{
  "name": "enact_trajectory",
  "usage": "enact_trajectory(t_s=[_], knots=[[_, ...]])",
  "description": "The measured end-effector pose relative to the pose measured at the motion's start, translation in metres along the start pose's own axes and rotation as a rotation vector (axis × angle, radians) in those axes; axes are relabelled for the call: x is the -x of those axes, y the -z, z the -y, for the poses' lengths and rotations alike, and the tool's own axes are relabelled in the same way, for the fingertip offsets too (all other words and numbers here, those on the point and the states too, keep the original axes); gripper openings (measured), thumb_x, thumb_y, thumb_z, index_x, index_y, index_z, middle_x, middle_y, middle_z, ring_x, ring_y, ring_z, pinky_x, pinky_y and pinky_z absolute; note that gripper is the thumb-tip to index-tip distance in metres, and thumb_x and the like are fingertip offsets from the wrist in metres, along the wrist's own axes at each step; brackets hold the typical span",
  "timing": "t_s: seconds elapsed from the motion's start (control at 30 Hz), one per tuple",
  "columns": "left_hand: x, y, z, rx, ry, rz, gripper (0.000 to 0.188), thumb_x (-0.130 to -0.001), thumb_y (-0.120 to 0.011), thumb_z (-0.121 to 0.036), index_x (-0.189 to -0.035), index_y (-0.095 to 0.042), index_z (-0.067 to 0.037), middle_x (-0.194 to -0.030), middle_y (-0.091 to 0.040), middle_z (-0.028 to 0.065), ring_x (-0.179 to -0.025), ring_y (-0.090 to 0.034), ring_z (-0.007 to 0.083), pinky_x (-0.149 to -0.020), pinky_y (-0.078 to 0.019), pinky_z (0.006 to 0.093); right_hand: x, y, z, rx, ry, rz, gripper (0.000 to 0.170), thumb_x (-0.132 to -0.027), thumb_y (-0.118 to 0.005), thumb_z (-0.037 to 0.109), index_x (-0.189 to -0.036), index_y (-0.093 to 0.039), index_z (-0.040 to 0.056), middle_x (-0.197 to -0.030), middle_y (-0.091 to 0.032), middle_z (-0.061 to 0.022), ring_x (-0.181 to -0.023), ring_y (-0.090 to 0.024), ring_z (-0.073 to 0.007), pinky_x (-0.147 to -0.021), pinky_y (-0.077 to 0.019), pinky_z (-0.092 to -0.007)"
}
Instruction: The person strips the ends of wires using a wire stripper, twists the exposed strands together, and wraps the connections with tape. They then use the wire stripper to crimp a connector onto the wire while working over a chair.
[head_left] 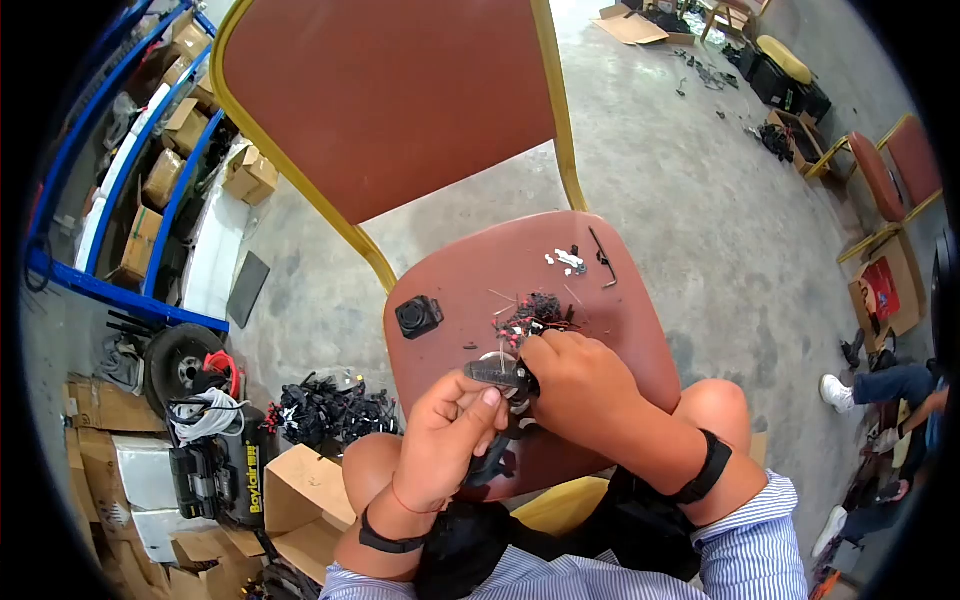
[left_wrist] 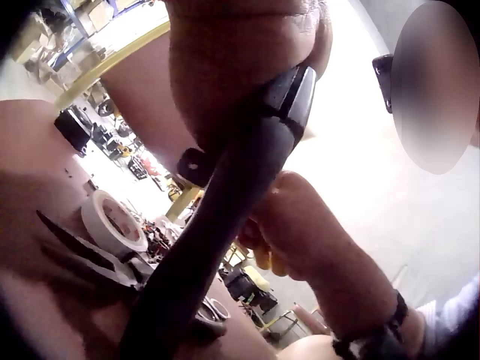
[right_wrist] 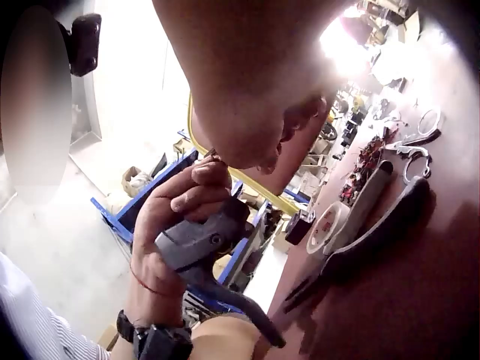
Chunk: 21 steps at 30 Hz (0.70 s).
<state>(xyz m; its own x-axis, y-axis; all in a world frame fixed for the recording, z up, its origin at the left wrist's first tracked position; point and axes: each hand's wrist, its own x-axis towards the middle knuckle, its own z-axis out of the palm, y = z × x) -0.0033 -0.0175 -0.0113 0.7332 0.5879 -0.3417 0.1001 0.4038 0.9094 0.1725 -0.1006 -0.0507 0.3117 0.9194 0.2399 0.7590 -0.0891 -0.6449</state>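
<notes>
My left hand point(head_left: 455, 430) holds a brake lever point(right_wrist: 199, 244) with a grey and black body and a long curved black blade. The blade point(left_wrist: 217, 217) looms large in the left wrist view. My right hand point(head_left: 585, 375) meets the left fingertips at the lever's far end, its fingers curled. A small dark piece point(right_wrist: 213, 154) shows where the two hands meet; the right hand mostly hides it. Below them on the chair seat point(head_left: 440, 360) lie long-nosed pliers point(right_wrist: 409, 214), scissors point(right_wrist: 412, 150) and a roll of white tape point(left_wrist: 114, 221).
Farther back on the seat are a heap of small red and black parts point(head_left: 540, 310), white bits point(head_left: 568, 258), a hex key point(head_left: 603, 257) and a black box-shaped part point(head_left: 418, 316). Black parts point(head_left: 335, 415) are piled on the floor at left. Another person point(head_left: 900, 390) sits at right.
</notes>
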Motion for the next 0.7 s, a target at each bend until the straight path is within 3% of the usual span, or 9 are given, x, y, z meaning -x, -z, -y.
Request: enact_trajectory(t_s=[0.03, 0.1, 0.17, 0.27, 0.37, 0.57, 0.7], knots=[[0.008, 0.000, -0.005, -0.044, 0.043, 0.018, 0.016, -0.105, -0.056, -0.011, -0.115, -0.063, -0.002, -0.084, -0.066, 0.0049, -0.059, -0.049, 0.0038, -0.054, -0.0371, 0.0190, -0.008, 0.003, -0.003, -0.041, -0.071, -0.020, 0.020, -0.083, -0.072, 0.014, -0.092, -0.060, 0.0003, -0.086, -0.066, -0.0196, -0.083, -0.066, -0.0376, -0.068, -0.0521, -0.0437], [0.034, -0.001, -0.011, -0.130, 0.129, 0.059, 0.016, -0.105, -0.057, -0.011, -0.114, -0.064, -0.002, -0.084, -0.067, 0.0062, -0.057, -0.048, 0.0038, -0.054, -0.0369, 0.0187, -0.039, 0.053, -0.025, -0.176, -0.372, -0.347, 0.023, -0.090, -0.071, 0.019, -0.095, -0.061, -0.0023, -0.084, -0.066, -0.0238, -0.080, -0.066, -0.0420, -0.067, -0.0513, -0.0444], [0.038, 0.002, 0.000, 0.017, 0.060, 0.090, 0.017, -0.104, -0.059, -0.013, -0.114, -0.065, -0.001, -0.085, -0.069, 0.0083, -0.055, -0.048, 0.0045, -0.053, -0.0366, 0.0186, -0.052, 0.099, -0.040, -0.064, -0.546, -0.296, 0.026, -0.094, -0.069, 0.023, -0.097, -0.062, -0.0020, -0.084, -0.067, -0.0249, -0.079, -0.066, -0.0445, -0.068, -0.0511, -0.0454], [0.024, 0.006, 0.005, 0.128, 0.068, 0.020, 0.017, -0.104, -0.058, -0.013, -0.114, -0.065, -0.001, -0.084, -0.068, 0.0082, -0.056, -0.048, 0.0058, -0.053, -0.0380, 0.0193, -0.026, 0.059, -0.042, -0.053, -0.247, -0.147, 0.027, -0.093, -0.070, 0.023, -0.095, -0.060, -0.0022, -0.088, -0.068, -0.0243, -0.083, -0.067, -0.0425, -0.072, -0.0514, -0.0479], [0.007, 0.009, 0.009, 0.177, -0.027, 0.029, 0.016, -0.105, -0.058, -0.012, -0.114, -0.065, -0.001, -0.085, -0.068, 0.0085, -0.058, -0.049, 0.0061, -0.053, -0.0389, 0.0196, -0.017, 0.036, -0.020, 0.058, -0.245, 0.178, 0.020, -0.089, -0.068, 0.016, -0.095, -0.061, -0.0015, -0.088, -0.067, -0.0224, -0.085, -0.067, -0.0414, -0.076, -0.0516, -0.0504], [0.001, 0.015, 0.015, 0.241, -0.021, 0.044, 0.016, -0.104, -0.058, -0.012, -0.114, -0.066, -0.002, -0.086, -0.068, 0.0092, -0.058, -0.049, 0.0063, -0.053, -0.0383, 0.0188, -0.011, 0.020, -0.032, 0.317, 0.013, 0.204, 0.015, -0.078, -0.063, 0.009, -0.092, -0.064, 0.0033, -0.089, -0.071, -0.0146, -0.089, -0.068, -0.0347, -0.078, -0.0554, -0.0455], [-0.003, 0.017, 0.016, 0.248, -0.016, 0.044, 0.016, -0.105, -0.057, -0.012, -0.114, -0.066, -0.002, -0.085, -0.068, 0.0092, -0.058, -0.050, 0.0066, -0.053, -0.0378, 0.0184, -0.008, 0.016, -0.033, 0.341, -0.025, 0.157, 0.015, -0.079, -0.063, 0.007, -0.094, -0.063, 0.0042, -0.090, -0.069, -0.0121, -0.090, -0.066, -0.0322, -0.078, -0.0554, -0.0425]])
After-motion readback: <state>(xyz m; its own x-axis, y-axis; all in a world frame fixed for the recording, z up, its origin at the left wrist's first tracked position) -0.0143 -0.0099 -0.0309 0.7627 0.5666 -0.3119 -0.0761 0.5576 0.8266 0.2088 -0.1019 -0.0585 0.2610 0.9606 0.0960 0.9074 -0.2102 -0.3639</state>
